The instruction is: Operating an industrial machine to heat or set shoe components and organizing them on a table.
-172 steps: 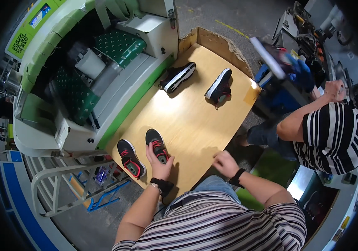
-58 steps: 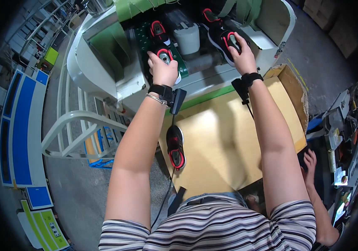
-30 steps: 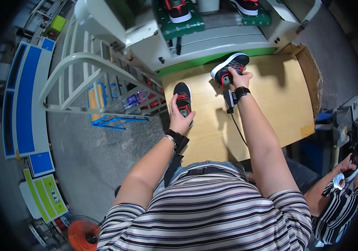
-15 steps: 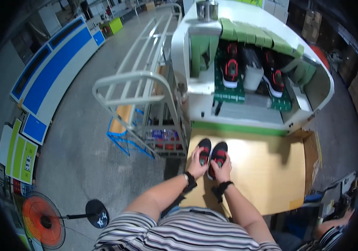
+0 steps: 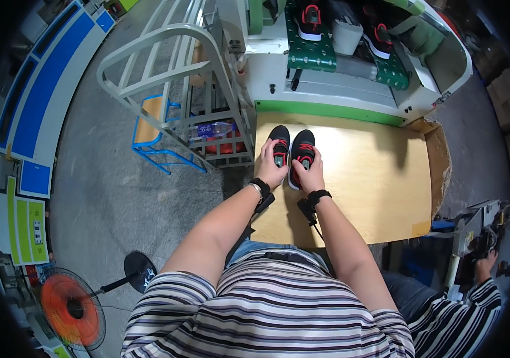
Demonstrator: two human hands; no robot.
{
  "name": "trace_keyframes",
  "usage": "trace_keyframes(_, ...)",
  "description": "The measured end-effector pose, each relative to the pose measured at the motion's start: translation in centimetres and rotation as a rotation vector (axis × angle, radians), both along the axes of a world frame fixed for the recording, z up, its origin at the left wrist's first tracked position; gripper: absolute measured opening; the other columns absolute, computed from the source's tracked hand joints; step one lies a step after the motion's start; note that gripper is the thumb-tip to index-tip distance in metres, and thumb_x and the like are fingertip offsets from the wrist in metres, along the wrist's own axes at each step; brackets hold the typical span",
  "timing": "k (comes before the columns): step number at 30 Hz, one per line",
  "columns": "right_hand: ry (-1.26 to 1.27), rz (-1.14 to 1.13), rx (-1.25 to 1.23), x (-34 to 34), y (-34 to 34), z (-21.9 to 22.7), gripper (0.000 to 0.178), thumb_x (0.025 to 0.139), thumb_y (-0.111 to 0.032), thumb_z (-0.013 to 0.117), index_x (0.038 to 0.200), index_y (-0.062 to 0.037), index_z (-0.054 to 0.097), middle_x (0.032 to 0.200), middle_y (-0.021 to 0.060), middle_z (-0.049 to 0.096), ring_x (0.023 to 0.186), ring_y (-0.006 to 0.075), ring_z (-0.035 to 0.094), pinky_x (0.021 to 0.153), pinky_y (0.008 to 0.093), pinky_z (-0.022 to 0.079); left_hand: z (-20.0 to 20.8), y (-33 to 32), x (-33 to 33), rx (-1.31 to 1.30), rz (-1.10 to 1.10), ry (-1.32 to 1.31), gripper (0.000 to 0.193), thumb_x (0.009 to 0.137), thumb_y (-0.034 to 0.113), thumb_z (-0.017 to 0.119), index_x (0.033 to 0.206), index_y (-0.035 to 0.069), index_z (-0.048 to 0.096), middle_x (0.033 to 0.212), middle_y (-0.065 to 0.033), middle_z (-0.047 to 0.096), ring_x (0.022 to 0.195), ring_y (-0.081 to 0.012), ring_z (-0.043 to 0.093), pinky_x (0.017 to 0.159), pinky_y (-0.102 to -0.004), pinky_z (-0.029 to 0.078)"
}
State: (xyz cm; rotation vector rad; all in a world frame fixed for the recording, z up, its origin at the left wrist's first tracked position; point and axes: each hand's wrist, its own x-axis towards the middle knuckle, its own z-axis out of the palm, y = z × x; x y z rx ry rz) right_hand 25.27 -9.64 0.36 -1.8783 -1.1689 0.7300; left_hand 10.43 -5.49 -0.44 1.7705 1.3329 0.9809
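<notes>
Shoes, blk w/ red trim, qty 2: L shoe [image 5: 278,133], R shoe [image 5: 304,138], side by side, worktop [image 5: 374,179], nr far-L corner. L hand [image 5: 272,170] grips L shoe; R hand [image 5: 311,176] grips R shoe. Risk: L shoe over L edge if pushed outward. Toes to far edge; long axes approx. near-to-far.

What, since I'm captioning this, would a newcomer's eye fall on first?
Probably the two black-and-red shoes side by side on the tabletop, left hand on one, right hand on the other. Then the white machine beyond, with more shoes on its green belts. At lower left, the orange fan.
</notes>
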Motion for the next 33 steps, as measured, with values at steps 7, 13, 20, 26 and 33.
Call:
trace_keyframes(7,0.042,-0.023,0.02,-0.5,-0.8,-1.5,0.086,0.084,-0.04,0.072,0.149,-0.0044,0.029,0.128,0.0313,0.052,0.119,0.045,0.053,0.104,0.046,0.042,2.1,-1.9,0.7,0.3,-0.006,0.553,0.088,0.076,0.01,0.069,0.151,0.006,0.024,0.155,-0.0254,0.019,0.144,-0.0434,0.021,0.119,-0.0473,0.02)
trace_keyframes(13,0.887,-0.192,0.025,2.0,-2.8,-4.1,0.053,0.105,-0.039,0.038,0.135,0.0042,0.049,0.115,0.0144,0.063,0.103,0.0209,0.061,0.089,0.0325,0.049,5.4,-1.1,4.0,0.192,-0.256,0.093,0.072,0.094,0.016,0.056,0.151,-0.004,0.017,0.156,-0.0256,0.017,0.144,-0.0416,0.023,0.117,-0.0446,0.027)
trace_keyframes(20,0.402,-0.154,0.171,2.0,-6.4,-1.3,0.032,0.103,-0.026,0.046,0.089,0.0004,0.056,0.08,0.0137,0.058,0.074,0.0251,0.056,0.073,0.0357,0.047,1.8,-2.3,6.1,0.219,-0.303,0.544,0.078,0.089,0.02,0.061,0.151,-0.001,0.019,0.155,-0.0213,0.026,0.147,-0.0355,0.021,0.121,-0.0496,0.012)
trace_keyframes(26,-0.728,0.037,0.163,6.9,-1.1,5.7,0.044,0.094,-0.037,0.058,0.127,-0.0076,0.055,0.137,0.0165,0.049,0.131,0.0327,0.04,0.107,0.0501,0.03,2.1,-2.3,5.6,0.226,-0.312,0.521,0.078,0.087,0.018,0.063,0.15,0.001,0.022,0.152,-0.0228,0.03,0.144,-0.0357,0.026,0.119,-0.0525,0.014)
trace_keyframes(33,-0.727,-0.123,-0.646,23.0,-2.7,0.9,0.082,0.09,-0.057,0.055,0.15,-0.0069,0.033,0.16,0.011,0.025,0.147,0.0396,0.017,0.119,0.0559,0.011,2.1,-2.2,5.7,0.255,-0.327,0.526,0.076,0.086,0.018,0.064,0.149,0.001,0.024,0.15,-0.0222,0.031,0.143,-0.0357,0.027,0.118,-0.0535,0.016)
